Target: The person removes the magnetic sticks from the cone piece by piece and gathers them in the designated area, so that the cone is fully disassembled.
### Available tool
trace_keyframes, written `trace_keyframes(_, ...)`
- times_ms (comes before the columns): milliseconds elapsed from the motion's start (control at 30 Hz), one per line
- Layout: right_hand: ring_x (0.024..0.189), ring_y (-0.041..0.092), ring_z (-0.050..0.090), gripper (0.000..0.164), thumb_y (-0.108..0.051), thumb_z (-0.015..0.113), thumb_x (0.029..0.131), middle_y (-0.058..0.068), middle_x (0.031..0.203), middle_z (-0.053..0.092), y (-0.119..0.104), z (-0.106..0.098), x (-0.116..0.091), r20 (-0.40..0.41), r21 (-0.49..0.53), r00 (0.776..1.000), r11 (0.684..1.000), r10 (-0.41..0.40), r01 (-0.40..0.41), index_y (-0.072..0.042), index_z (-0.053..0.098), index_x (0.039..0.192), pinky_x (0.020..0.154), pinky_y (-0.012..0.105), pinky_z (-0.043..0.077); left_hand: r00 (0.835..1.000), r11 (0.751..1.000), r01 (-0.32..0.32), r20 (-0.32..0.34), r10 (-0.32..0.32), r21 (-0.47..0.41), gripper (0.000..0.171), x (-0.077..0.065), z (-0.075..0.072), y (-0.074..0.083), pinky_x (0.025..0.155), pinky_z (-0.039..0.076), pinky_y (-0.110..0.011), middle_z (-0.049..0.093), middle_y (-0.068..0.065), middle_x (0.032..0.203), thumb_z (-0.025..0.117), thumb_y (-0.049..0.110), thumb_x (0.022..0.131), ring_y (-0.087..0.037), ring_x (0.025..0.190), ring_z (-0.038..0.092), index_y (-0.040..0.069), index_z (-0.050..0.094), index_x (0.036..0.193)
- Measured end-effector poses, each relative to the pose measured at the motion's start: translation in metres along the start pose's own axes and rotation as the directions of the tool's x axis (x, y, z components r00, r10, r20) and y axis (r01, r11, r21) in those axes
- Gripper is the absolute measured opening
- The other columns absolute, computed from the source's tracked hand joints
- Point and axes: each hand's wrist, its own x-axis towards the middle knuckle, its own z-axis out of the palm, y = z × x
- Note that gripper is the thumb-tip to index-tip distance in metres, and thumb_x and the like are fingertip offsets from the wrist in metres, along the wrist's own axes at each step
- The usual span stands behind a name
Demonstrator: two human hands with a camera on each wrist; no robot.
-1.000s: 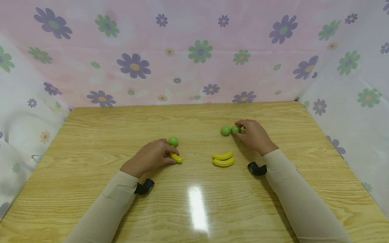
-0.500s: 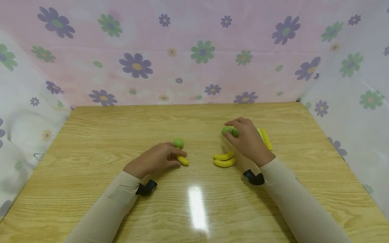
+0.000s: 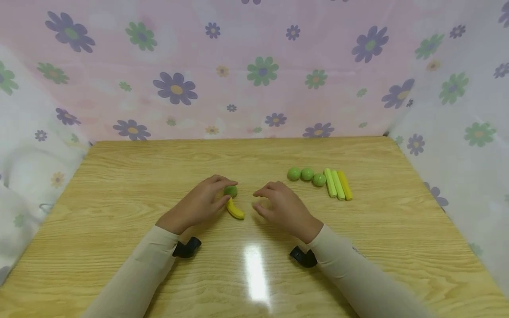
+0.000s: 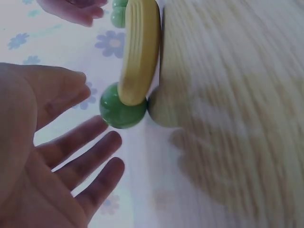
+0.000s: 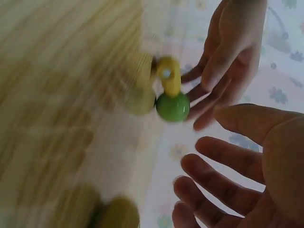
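Note:
My left hand [image 3: 200,203] reaches over the table with its fingers spread apart beside a small green ball [image 3: 230,191]. In the left wrist view the fingertips [image 4: 113,140] are right by that ball and nothing is gripped. A small yellow banana [image 3: 236,211] lies against the ball, pointing toward me. To its right hovers my right hand [image 3: 284,207], thumb and fingers apart and holding nothing. Two more yellow bananas [image 5: 118,213], blurred at the bottom of the right wrist view, lie below the right hand and are hidden by it in the head view.
Further back on the right, three green balls [image 3: 307,174] sit in a row. Beside them lie two light-green sticks [image 3: 334,184] and one yellow stick [image 3: 345,185], side by side. A flowered cloth [image 3: 238,88] stands behind the wooden table [image 3: 159,161].
My right hand has left the green balls and come left and nearer, uncovering the sticks and the third ball. My left hand has let go of the banana and shifted to the nearby ball.

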Motion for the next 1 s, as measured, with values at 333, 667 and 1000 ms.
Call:
trace_keyframes(333, 0.078, 0.013, 0.058, 0.027, -0.029, 0.077, 0.089, 0.002, 0.09, 0.068, -0.029, 0.021, 0.017, 0.194, 0.048, 0.981, 0.999, -0.018, 0.009, -0.008, 0.076, 0.107, 0.065, 0.026, 0.051, 0.995, 0.999, 0.04, 0.091, -0.037, -0.034, 0.045, -0.001, 0.002, -0.006, 0.108, 0.045, -0.047, 0.048, -0.009, 0.15, 0.053, 0.01, 0.103, -0.028, 0.138, 0.048, 0.017, 0.051, 0.147)
trace_keyframes(667, 0.067, 0.01, 0.048, 0.019, -0.031, 0.076, 0.09, -0.004, 0.079, 0.059, -0.032, 0.031, 0.016, 0.259, 0.018, 0.965, 0.999, 0.029, -0.034, -0.012, 0.075, 0.094, 0.056, 0.023, 0.041, 0.994, 0.998, 0.039, 0.101, -0.035, -0.04, 0.04, -0.002, 0.006, -0.008, 0.094, 0.053, -0.039, 0.058, -0.006, 0.132, 0.057, 0.009, 0.101, -0.021, 0.116, 0.061, 0.018, 0.06, 0.14)
trace_keyframes(1000, 0.073, 0.013, 0.057, 0.013, -0.021, 0.074, 0.092, 0.001, 0.086, 0.065, -0.033, 0.026, 0.015, 0.243, -0.055, 0.97, 0.998, -0.009, 0.023, -0.009, 0.076, 0.098, 0.059, 0.025, 0.046, 0.994, 0.999, 0.023, 0.106, -0.019, -0.041, 0.035, -0.001, 0.002, -0.009, 0.1, 0.051, -0.043, 0.063, -0.002, 0.13, 0.061, 0.015, 0.101, -0.021, 0.12, 0.06, 0.019, 0.063, 0.135)
